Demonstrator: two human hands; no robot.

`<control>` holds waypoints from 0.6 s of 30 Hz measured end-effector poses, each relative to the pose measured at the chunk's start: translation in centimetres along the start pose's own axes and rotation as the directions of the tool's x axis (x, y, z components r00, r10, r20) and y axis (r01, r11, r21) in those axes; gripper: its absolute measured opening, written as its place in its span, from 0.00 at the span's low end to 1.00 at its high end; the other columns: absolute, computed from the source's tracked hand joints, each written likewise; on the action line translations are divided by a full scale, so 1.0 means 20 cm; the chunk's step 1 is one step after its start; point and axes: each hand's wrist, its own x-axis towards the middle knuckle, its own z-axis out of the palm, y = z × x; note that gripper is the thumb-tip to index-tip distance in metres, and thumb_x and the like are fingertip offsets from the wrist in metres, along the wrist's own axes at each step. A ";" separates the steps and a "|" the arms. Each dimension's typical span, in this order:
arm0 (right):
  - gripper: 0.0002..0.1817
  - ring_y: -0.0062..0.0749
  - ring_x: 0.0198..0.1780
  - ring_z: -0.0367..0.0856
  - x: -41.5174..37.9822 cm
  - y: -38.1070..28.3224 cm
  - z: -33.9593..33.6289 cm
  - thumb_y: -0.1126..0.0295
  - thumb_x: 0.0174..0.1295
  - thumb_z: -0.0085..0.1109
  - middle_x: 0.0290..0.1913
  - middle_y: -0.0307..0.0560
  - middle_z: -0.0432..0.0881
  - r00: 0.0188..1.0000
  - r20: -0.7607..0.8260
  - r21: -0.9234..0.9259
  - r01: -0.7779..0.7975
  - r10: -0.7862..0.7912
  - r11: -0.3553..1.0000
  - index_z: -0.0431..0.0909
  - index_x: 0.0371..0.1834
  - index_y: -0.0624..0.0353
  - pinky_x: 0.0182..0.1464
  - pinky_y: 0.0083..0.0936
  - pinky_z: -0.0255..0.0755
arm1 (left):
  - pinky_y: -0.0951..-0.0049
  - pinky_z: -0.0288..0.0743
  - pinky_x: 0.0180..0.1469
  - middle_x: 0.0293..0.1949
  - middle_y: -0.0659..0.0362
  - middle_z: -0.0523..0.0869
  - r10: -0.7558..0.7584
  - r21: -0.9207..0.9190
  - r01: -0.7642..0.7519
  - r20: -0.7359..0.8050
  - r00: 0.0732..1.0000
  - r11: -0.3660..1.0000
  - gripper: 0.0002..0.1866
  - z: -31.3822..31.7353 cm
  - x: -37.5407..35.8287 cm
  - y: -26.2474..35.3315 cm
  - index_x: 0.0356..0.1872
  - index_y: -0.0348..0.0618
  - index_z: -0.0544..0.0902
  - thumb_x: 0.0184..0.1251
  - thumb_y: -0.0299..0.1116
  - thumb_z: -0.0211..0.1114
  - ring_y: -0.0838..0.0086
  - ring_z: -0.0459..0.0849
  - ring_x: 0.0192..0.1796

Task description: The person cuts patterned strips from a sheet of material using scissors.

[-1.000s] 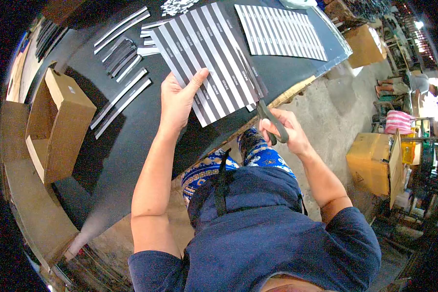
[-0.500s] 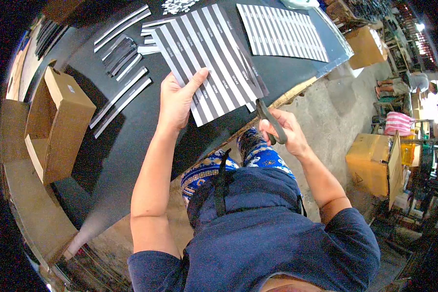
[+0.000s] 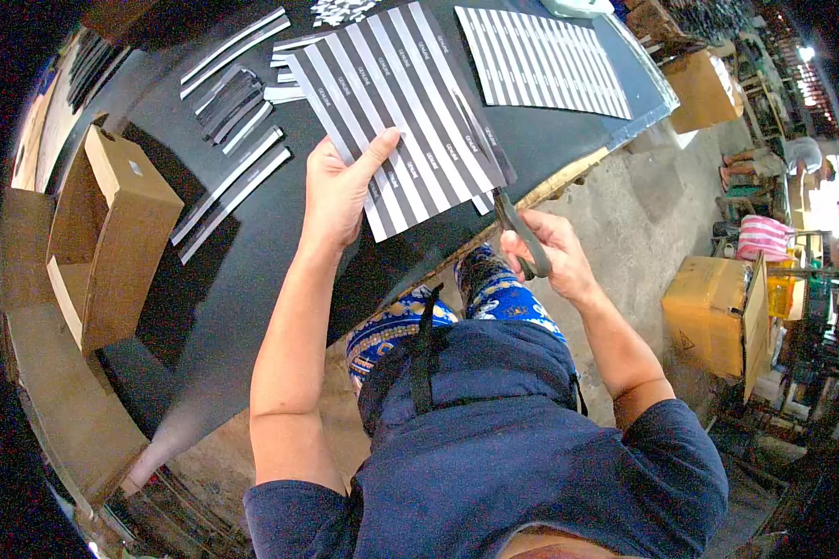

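My left hand grips the lower left edge of a black-and-white striped sheet printed with small words, thumb on top. In my right hand is a pair of scissors, my fingers in the handles. The blades lie along the right side of the sheet, near its lower right corner, and are partly hidden there. Another striped sheet lies flat on the dark table. Cut strips rest to the left of my left hand, with a bundle of dark strips above them.
A pile of small white pieces is at the table's far edge. An open cardboard box stands on the left. Beyond the table's right edge, cardboard boxes sit on the concrete floor. Another person is at the far right.
The striped sheet has shifted slightly up and left at its top. My right hand and the scissors have moved slightly to the right. My left hand keeps its grip.
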 end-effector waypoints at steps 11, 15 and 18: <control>0.18 0.24 0.32 0.76 -0.06 0.01 -0.02 0.62 0.56 0.53 0.34 0.44 0.80 0.998 -0.059 -0.050 -0.002 -0.001 0.999 0.77 0.44 0.64 0.35 0.20 0.70 | 0.77 0.72 0.26 0.23 0.63 0.82 -0.041 0.310 0.068 -0.095 0.995 0.948 0.12 0.02 -0.02 0.04 0.31 0.37 0.82 0.55 0.37 0.67 0.81 0.77 0.23; 0.18 0.20 0.12 0.64 0.04 0.35 -0.12 0.56 0.62 0.48 0.13 0.37 0.66 0.854 -0.386 -0.177 0.302 -0.348 0.937 0.70 0.23 0.60 0.14 0.16 0.58 | 0.77 0.75 0.39 0.34 0.63 0.84 0.245 0.091 -0.248 0.037 0.969 0.965 0.14 0.01 0.05 -0.10 0.39 0.36 0.81 0.58 0.35 0.66 0.81 0.79 0.35; 0.20 0.18 0.12 0.64 -0.01 0.14 -0.10 0.53 0.61 0.50 0.13 0.36 0.65 0.983 -0.107 -0.041 0.146 -0.150 0.988 0.68 0.22 0.58 0.13 0.15 0.58 | 0.78 0.75 0.43 0.38 0.60 0.84 0.161 -0.064 -0.154 0.110 0.981 0.986 0.14 0.05 0.02 -0.03 0.42 0.34 0.79 0.59 0.33 0.65 0.81 0.80 0.38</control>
